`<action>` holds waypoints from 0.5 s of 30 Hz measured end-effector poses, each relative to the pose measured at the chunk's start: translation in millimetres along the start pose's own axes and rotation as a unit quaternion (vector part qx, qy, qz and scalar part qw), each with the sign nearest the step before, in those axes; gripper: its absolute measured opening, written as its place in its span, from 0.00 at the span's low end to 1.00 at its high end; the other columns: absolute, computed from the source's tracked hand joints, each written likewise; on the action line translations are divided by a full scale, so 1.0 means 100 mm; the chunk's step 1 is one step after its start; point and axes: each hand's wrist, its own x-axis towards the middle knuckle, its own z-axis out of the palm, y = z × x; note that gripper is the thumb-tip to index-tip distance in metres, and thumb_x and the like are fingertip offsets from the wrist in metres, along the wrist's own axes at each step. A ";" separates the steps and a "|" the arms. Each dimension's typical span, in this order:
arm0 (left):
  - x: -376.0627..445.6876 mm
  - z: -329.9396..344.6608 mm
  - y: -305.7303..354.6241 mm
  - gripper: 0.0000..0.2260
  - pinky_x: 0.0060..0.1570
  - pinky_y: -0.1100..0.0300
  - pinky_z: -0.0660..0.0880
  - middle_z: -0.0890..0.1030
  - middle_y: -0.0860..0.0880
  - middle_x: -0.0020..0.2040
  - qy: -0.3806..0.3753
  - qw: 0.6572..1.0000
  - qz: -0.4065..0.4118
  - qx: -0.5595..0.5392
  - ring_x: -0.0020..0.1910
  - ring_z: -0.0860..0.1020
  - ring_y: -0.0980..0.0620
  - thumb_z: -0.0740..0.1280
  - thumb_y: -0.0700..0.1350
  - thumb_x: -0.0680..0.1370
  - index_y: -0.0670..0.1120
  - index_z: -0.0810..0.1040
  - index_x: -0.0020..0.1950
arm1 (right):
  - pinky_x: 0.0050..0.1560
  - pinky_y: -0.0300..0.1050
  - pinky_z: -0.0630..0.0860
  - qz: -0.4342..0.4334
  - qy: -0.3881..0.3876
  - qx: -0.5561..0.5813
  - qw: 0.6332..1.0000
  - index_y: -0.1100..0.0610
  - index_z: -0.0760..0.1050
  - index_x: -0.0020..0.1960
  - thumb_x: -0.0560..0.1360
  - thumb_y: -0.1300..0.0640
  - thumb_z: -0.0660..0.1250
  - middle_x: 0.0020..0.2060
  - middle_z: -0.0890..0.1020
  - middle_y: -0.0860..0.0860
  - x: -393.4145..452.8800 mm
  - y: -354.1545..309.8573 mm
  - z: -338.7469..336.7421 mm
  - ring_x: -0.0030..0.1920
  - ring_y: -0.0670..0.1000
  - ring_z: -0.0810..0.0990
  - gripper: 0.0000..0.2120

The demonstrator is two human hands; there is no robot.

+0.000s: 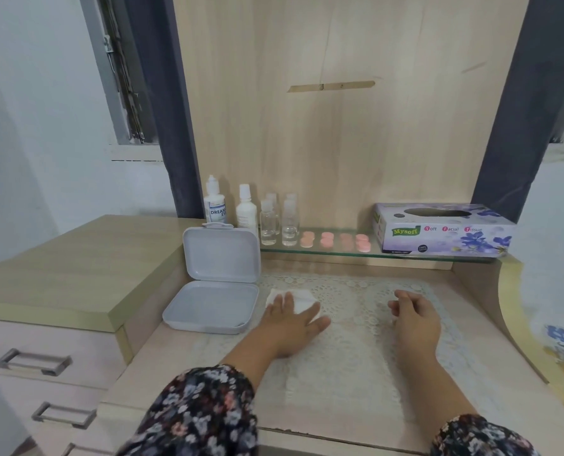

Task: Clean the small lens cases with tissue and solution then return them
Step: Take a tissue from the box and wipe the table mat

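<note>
Left hand: we see the left hand (290, 319) lying flat with straight, spread fingers on a folded white tissue (302, 302); it presses the tissue and grips nothing.
Right hand: the right hand (414, 315) rests on the lace mat (349, 327) with its fingers loosely curled; we cannot tell whether anything small sits under them.
Tissue: it lies directly under the left fingers, on the mat, with its corners showing beyond the fingertips.
Lens cases: the small pink lens cases (335, 241) lie in a row of pairs on the glass shelf (323, 251), beyond both hands and roughly between them, well apart from either.
Solution: a labelled solution bottle (215, 204) and a white bottle (246, 209) stand upright beyond the left hand, to its left, with four small clear bottles (279, 222) just beside them toward the cases.
Storage box: an open grey hinged box (213, 306) sits just left of the left hand, its lid standing up.
Tissue box: a purple flowered tissue box (441, 233) stands on the shelf beyond the right hand.
Sleeves: both forearms come out of dark floral sleeves (201, 413) at the near edge.
Drawers: a drawer unit (34, 362) with metal handles stands far left of the left hand.
</note>
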 end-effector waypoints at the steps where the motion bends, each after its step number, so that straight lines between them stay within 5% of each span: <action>1: 0.08 -0.01 0.08 0.29 0.74 0.46 0.38 0.36 0.41 0.77 0.002 1.000 -0.005 -0.005 0.76 0.36 0.39 0.41 0.68 0.78 0.62 0.43 0.77 | 0.51 0.51 0.74 -0.002 -0.001 -0.003 1.000 0.55 0.78 0.52 0.80 0.57 0.60 0.41 0.81 0.51 0.00 0.00 0.00 0.46 0.51 0.78 0.08; 9: 0.05 0.16 0.73 0.25 0.73 0.51 0.37 0.37 0.43 0.78 -0.011 0.989 0.149 -0.010 0.77 0.36 0.44 0.43 0.67 0.79 0.65 0.47 0.76 | 0.52 0.54 0.75 -0.008 0.000 -0.023 1.000 0.54 0.79 0.49 0.79 0.56 0.62 0.39 0.81 0.50 0.03 0.01 0.00 0.45 0.53 0.79 0.07; 15: -0.45 0.19 0.48 0.20 0.74 0.59 0.46 0.53 0.49 0.79 -0.022 0.961 0.254 -0.111 0.77 0.48 0.55 0.56 0.53 0.83 0.52 0.66 0.74 | 0.46 0.45 0.68 0.016 -0.066 -0.141 0.988 0.63 0.78 0.49 0.78 0.59 0.63 0.44 0.80 0.54 0.15 -0.05 -0.02 0.45 0.56 0.76 0.09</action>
